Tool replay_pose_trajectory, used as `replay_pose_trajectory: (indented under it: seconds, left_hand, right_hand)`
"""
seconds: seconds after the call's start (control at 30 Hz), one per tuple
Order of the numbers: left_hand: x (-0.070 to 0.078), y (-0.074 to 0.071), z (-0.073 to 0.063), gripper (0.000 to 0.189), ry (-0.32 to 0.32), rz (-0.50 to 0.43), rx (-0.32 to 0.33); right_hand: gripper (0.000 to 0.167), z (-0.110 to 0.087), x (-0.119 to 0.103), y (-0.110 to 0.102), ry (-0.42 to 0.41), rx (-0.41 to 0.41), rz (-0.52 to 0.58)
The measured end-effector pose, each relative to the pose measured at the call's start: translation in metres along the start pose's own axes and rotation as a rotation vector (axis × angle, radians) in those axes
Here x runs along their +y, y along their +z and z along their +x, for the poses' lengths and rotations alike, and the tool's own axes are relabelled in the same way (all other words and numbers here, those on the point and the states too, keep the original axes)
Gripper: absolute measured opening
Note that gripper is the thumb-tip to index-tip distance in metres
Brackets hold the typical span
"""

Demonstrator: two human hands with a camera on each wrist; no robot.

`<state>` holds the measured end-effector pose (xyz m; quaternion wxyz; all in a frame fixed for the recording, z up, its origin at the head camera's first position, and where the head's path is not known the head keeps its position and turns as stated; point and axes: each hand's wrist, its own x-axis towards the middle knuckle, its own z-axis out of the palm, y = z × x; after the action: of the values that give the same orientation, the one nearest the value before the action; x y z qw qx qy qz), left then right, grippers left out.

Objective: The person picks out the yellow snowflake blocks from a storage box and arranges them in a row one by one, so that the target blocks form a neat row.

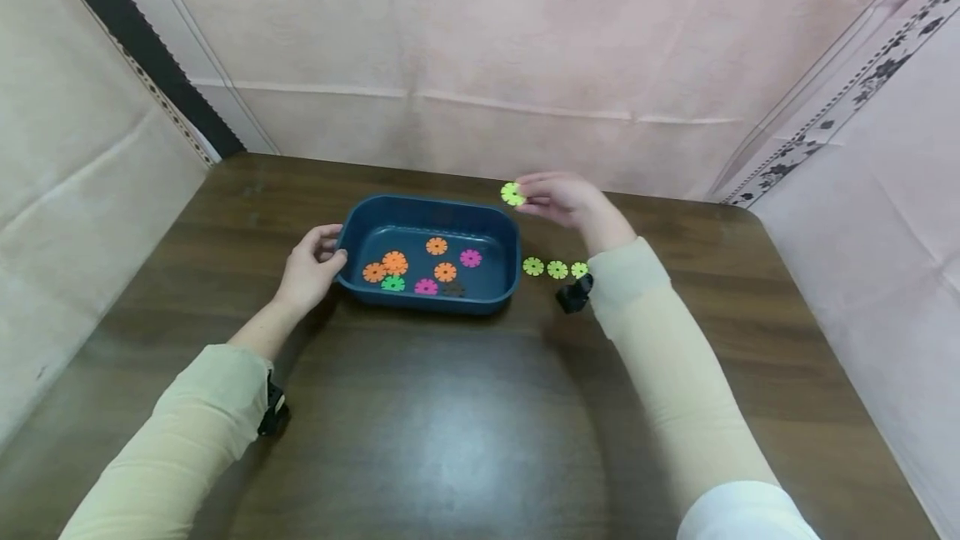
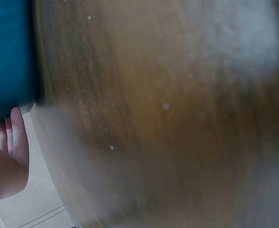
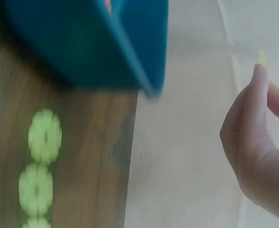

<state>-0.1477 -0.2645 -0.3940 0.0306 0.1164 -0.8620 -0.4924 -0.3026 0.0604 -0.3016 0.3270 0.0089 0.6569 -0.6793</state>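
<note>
A dark blue rectangular plastic basin (image 1: 427,302) stands on the table. My left hand (image 1: 309,267) holds its left end, thumb and fingers at the rim; the left wrist view shows the fingers (image 2: 19,133) against the blue wall. Beyond the basin's far right corner, my right hand (image 1: 558,198) pinches a yellow-green notched disc (image 1: 512,194), raised above the table. That disc appears edge-on at the fingertips in the right wrist view. Inside the basin lie several orange discs (image 1: 446,272), two magenta ones (image 1: 470,258), a green one (image 1: 393,282) and a dark brown one (image 1: 453,290).
Three yellow-green discs (image 1: 557,269) lie in a row on the wooden table (image 1: 450,423), right of the basin. A black wrist camera (image 1: 574,294) hangs close beside the row. Pale cloth (image 1: 465,40) covers the wall behind and both sides.
</note>
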Motion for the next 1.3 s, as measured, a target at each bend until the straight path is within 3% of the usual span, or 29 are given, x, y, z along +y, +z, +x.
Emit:
replay_pose_trajectory:
  seconds: [0.27,0.33,0.5,0.57,0.73,0.77,0.93,1.13,1.3]
  left_hand:
    - [-0.002,0.000,0.000,0.044,0.011,-0.004,0.004]
    - [-0.002,0.000,0.000,0.044,0.012,-0.005,0.003]
    - [-0.002,0.001,-0.001,0.044,0.014,-0.005,0.005]
    - [-0.002,0.001,-0.001,0.044,0.015,-0.007,0.005]
    - [-0.003,0.001,-0.001,0.044,0.015,-0.007,0.003]
    - [-0.003,0.001,0.000,0.044,0.016,-0.004,0.004]
    - [-0.003,-0.001,0.000,0.044,0.015,0.007,0.009]
    - [-0.001,0.000,-0.001,0.045,0.003,0.011,-0.006]
    - [0.000,0.000,-0.002,0.045,0.016,0.008,-0.001]
  right_hand:
    - [0.014,-0.021,0.003,-0.066,0.016,0.058,0.078]
    - [0.016,-0.026,0.006,-0.083,0.024,0.065,0.089]
    - [0.050,-0.037,0.017,-0.123,0.048,0.067,0.123]
    - [0.049,-0.041,0.024,-0.138,0.062,0.072,0.136]
    - [0.015,-0.048,0.045,-0.172,0.104,0.083,0.161]
    - [0.016,-0.049,0.049,-0.178,0.115,0.090,0.166]
    - [0.035,-0.051,0.068,-0.197,0.187,0.183,0.121]
    - [0.038,-0.052,0.085,-0.209,0.292,0.316,0.071]
    - [0.038,-0.054,0.092,-0.211,0.250,0.311,-0.014]
